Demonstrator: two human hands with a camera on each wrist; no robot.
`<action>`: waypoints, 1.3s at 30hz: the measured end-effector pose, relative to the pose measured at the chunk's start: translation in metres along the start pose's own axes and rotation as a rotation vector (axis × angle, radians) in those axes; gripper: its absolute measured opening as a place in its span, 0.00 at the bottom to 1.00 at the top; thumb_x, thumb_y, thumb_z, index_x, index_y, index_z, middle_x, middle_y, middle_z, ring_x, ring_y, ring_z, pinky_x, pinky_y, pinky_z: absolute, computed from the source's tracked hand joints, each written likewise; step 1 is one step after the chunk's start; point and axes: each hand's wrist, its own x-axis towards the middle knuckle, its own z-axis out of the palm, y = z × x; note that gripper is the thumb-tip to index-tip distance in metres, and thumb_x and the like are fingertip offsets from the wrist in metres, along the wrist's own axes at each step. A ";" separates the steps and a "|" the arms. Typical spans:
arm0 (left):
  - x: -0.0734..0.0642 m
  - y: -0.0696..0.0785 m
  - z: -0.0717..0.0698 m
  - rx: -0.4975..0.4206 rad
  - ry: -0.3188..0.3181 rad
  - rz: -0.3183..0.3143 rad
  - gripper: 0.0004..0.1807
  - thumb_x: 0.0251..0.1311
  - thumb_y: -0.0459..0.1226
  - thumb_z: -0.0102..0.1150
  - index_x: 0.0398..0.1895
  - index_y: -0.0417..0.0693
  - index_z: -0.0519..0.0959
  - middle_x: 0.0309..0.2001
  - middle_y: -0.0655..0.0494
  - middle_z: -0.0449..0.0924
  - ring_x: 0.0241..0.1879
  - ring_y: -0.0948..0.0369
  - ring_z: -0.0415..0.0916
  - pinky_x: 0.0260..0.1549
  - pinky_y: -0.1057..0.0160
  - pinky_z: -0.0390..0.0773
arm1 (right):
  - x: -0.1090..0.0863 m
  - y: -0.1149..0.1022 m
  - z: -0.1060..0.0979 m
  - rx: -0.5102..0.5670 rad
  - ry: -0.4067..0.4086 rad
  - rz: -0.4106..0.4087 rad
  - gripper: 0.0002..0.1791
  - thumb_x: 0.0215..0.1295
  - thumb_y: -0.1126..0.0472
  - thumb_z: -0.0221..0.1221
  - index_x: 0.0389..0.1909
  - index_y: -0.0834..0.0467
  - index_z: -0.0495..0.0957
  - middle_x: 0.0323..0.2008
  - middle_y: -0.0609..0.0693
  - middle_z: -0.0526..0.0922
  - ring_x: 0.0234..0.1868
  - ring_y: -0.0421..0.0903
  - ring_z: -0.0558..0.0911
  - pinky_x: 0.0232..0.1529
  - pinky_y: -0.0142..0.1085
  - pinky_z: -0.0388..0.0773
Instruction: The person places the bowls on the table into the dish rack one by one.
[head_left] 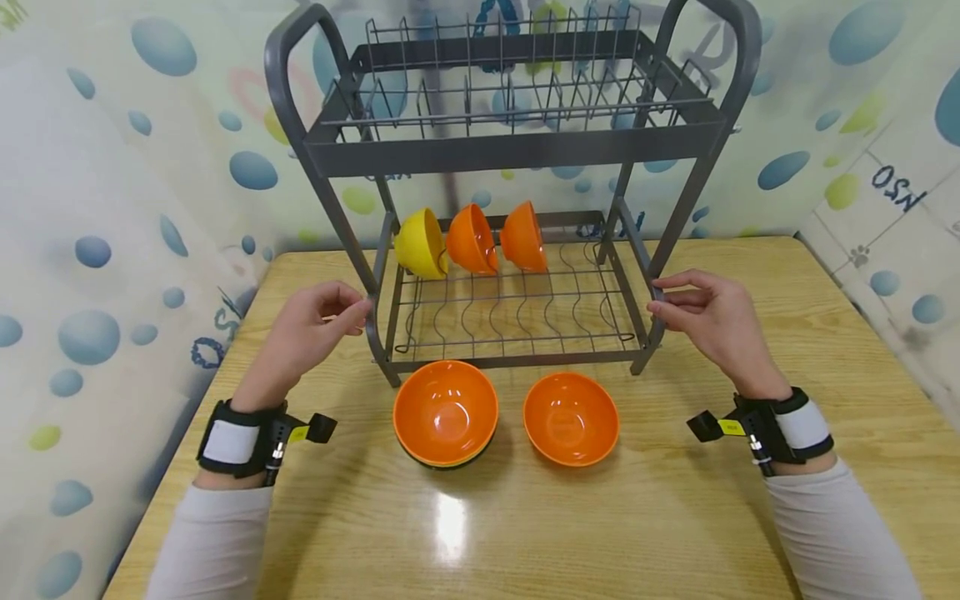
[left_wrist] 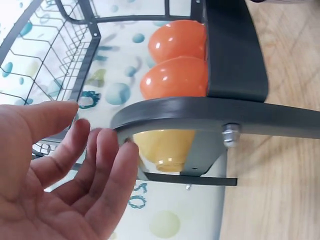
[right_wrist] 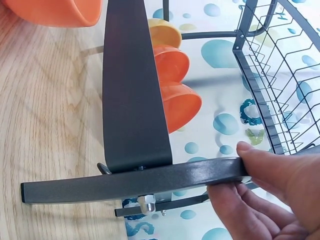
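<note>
Head view: I see a dark grey rack (head_left: pixel 517 154) with two shelves, standing on the wooden table (head_left: pixel 540 533) by a spotty wall (head_left: pixel 180 125).
Lower shelf: A yellow bowl (head_left: pixel 420 244), a middle orange bowl (head_left: pixel 471 240) and an end orange bowl (head_left: pixel 522 237) stand on edge in a row, toward the back and left.
Bowls on the table: A stack of bowls (head_left: pixel 446 412), with an orange one on top, is just in front of the rack. A lone orange bowl (head_left: pixel 572 419) is near it, to the right.
Left hand (head_left: pixel 315 329): It is at the rack's left side, with its thumb tip right by the frame.
Right hand (head_left: pixel 708 321): It has hold of the rack's right side.
Wrists: Each one wears a black strap (head_left: pixel 234 440), above a pale sleeve (head_left: pixel 217 533).
Left wrist view: The fingers are loosely bent, with a little gap from the thumb, and grip nothing. They are next to the round end of the left side bar (left_wrist: pixel 175 112); I can't tell if they touch it. Behind the bar are the yellow bowl and the two orange ones.
Right wrist view: The thumb and fingers pinch the right side bar (right_wrist: pixel 185 175), only as far apart as the bar is thick. A shiny bolt (right_wrist: pixel 147 204) pokes out of the bar.
</note>
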 end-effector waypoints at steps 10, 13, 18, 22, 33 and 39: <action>0.005 -0.012 0.010 -0.065 -0.023 -0.117 0.24 0.64 0.51 0.54 0.47 0.38 0.71 0.43 0.46 0.76 0.40 0.57 0.77 0.40 0.66 0.82 | 0.000 -0.001 0.001 -0.014 0.006 -0.009 0.20 0.60 0.56 0.64 0.52 0.59 0.79 0.45 0.63 0.85 0.32 0.25 0.82 0.32 0.23 0.80; 0.006 -0.016 0.009 -0.124 -0.046 -0.155 0.26 0.64 0.53 0.54 0.49 0.38 0.71 0.44 0.47 0.76 0.41 0.58 0.77 0.42 0.64 0.82 | 0.001 -0.001 0.002 -0.006 0.006 -0.012 0.20 0.60 0.56 0.64 0.52 0.59 0.79 0.45 0.62 0.85 0.33 0.26 0.83 0.32 0.24 0.80; 0.006 -0.022 0.008 -0.201 -0.117 -0.202 0.29 0.64 0.55 0.51 0.54 0.40 0.73 0.49 0.44 0.75 0.46 0.57 0.75 0.46 0.66 0.80 | 0.002 -0.001 0.002 0.006 0.011 -0.030 0.20 0.60 0.58 0.64 0.52 0.59 0.79 0.45 0.63 0.85 0.32 0.26 0.83 0.32 0.24 0.80; 0.006 -0.024 0.010 -0.231 -0.179 -0.202 0.30 0.65 0.56 0.48 0.52 0.38 0.75 0.52 0.41 0.75 0.48 0.55 0.76 0.50 0.63 0.78 | 0.000 0.001 0.002 0.000 0.024 -0.061 0.19 0.60 0.57 0.64 0.52 0.59 0.80 0.43 0.63 0.85 0.32 0.26 0.83 0.31 0.24 0.80; 0.008 -0.026 0.011 -0.250 -0.200 -0.228 0.29 0.65 0.54 0.50 0.49 0.35 0.78 0.49 0.39 0.78 0.41 0.55 0.80 0.48 0.65 0.80 | -0.010 0.003 -0.005 -0.118 -0.033 -0.124 0.23 0.60 0.60 0.64 0.58 0.55 0.77 0.42 0.61 0.86 0.31 0.36 0.86 0.32 0.22 0.79; 0.008 -0.025 0.010 -0.232 -0.202 -0.237 0.31 0.64 0.56 0.49 0.50 0.36 0.78 0.50 0.39 0.78 0.43 0.56 0.80 0.48 0.65 0.80 | -0.022 -0.013 -0.015 -0.300 -0.041 -0.112 0.19 0.60 0.57 0.64 0.52 0.56 0.80 0.33 0.56 0.87 0.24 0.38 0.84 0.25 0.27 0.77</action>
